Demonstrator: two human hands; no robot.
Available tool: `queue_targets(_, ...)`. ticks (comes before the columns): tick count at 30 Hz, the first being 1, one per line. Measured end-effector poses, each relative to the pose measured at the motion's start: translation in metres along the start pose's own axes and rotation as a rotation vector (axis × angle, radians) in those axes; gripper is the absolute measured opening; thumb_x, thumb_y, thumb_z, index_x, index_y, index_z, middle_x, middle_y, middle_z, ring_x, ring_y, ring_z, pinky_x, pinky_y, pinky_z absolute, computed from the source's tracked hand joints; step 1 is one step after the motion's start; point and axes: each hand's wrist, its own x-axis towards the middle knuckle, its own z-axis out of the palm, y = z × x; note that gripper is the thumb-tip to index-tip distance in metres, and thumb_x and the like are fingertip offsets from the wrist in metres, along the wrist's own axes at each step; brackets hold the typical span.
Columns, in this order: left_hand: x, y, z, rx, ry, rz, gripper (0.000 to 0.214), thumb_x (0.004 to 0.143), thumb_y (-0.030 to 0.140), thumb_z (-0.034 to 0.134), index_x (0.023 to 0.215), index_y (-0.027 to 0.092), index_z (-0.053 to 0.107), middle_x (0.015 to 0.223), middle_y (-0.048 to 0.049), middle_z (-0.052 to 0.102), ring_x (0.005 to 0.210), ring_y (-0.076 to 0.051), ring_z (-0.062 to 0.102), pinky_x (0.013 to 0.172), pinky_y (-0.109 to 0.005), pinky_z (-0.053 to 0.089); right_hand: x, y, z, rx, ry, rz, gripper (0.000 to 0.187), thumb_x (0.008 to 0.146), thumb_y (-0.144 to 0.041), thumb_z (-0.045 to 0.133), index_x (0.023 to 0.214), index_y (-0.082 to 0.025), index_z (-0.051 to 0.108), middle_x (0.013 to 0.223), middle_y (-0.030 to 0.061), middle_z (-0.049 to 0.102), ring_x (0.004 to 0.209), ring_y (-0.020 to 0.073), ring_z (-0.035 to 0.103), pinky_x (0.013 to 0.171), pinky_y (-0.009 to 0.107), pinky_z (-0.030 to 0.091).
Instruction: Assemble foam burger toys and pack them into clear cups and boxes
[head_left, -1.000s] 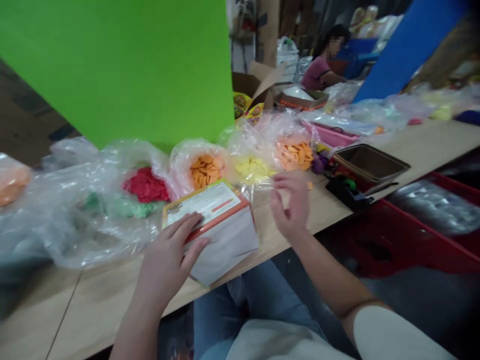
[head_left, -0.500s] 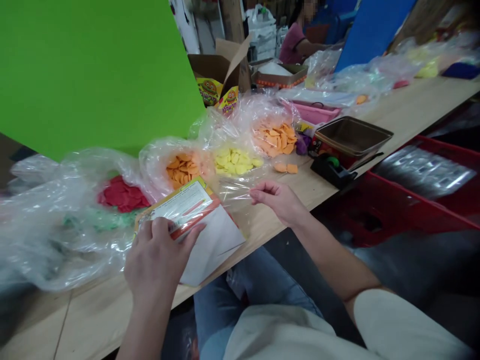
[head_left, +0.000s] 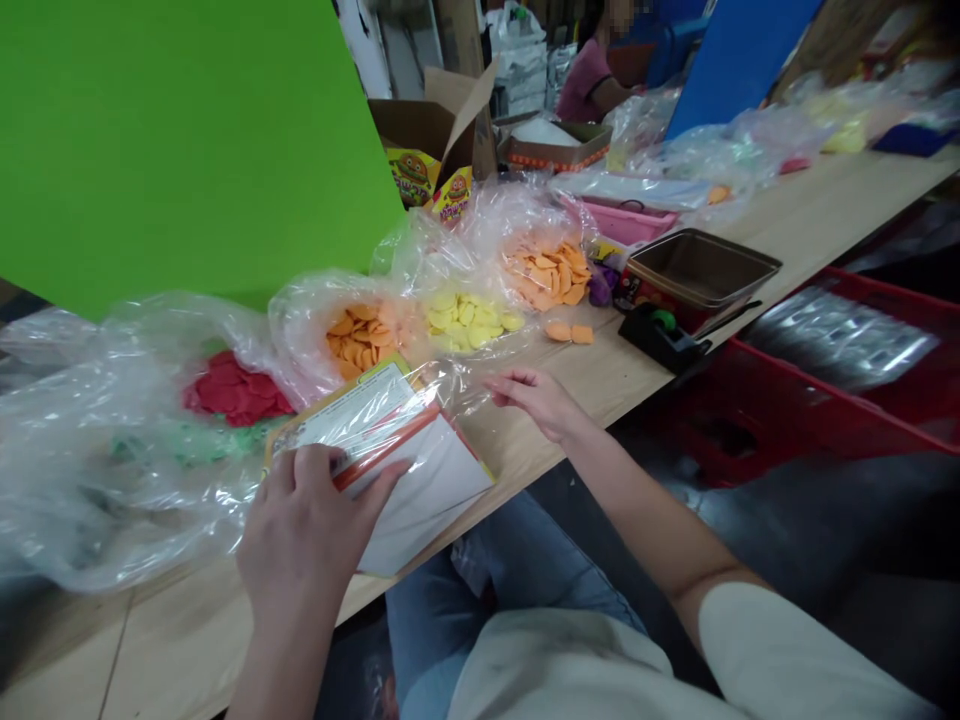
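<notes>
My left hand point(head_left: 300, 510) holds down a printed card packet point(head_left: 420, 480) on the wooden surface point(head_left: 600, 385). My right hand point(head_left: 536, 400) hovers just beside it, fingers loosely curled and touching nothing. Ahead of that hand sit a clear plastic bag point(head_left: 457, 270) of yellow discs point(head_left: 465, 320) and two loose orange pieces point(head_left: 568, 333), with a black tape dispenser point(head_left: 664, 338) farther right.

Printed card point(head_left: 360, 420): small text illegible, part covered by left hand point(head_left: 307, 510). Co-worker point(head_left: 592, 80): head cut off by top edge, blurred.
</notes>
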Motion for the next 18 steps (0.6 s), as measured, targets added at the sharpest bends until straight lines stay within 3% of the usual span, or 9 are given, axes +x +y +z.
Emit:
queue_targets(8,-0.004,0.008,-0.006,0.041,-0.007,0.01,0.047,0.073,0.063,0.046,0.09,0.019,0.051,0.082,-0.0087,0.054,0.076,-0.026,0.053,0.064,-0.033,0.039,0.043,0.038,0.053,-0.006,-0.098,-0.12,0.019,0.07,-0.034,0.059,0.074,-0.016,0.063,0.068,-0.002,0.059,0.065,0.0102,0.052,0.065,0.023,0.042)
queue_targets(12,-0.003,0.004,-0.004,0.058,-0.014,0.021,0.045,0.074,0.062,0.047,0.09,0.02,0.05,0.084,-0.0087,0.054,0.076,-0.026,0.053,0.06,-0.032,0.037,0.053,0.055,0.078,-0.066,0.066,-0.231,0.014,0.072,-0.031,0.055,0.074,-0.017,0.057,0.067,-0.0042,0.054,0.063,0.0102,0.049,0.061,0.022,0.04)
queue_targets(15,-0.002,0.001,-0.001,0.055,-0.014,0.039,0.044,0.072,0.062,0.049,0.091,0.022,0.049,0.083,-0.008,0.055,0.074,-0.025,0.053,0.057,-0.031,0.035,0.044,0.052,0.071,-0.216,0.21,-0.24,0.016,0.071,-0.032,0.058,0.076,-0.018,0.055,0.067,-0.0039,0.053,0.062,0.0111,0.049,0.061,0.023,0.04)
queue_targets(18,-0.003,0.003,-0.002,0.049,-0.001,0.034,0.044,0.073,0.061,0.049,0.092,0.022,0.048,0.084,-0.0082,0.055,0.075,-0.026,0.053,0.059,-0.032,0.036,0.008,0.031,0.051,-0.322,0.265,-0.284,0.019,0.076,-0.037,0.056,0.08,-0.018,0.058,0.073,-0.0004,0.059,0.07,0.014,0.055,0.068,0.026,0.043)
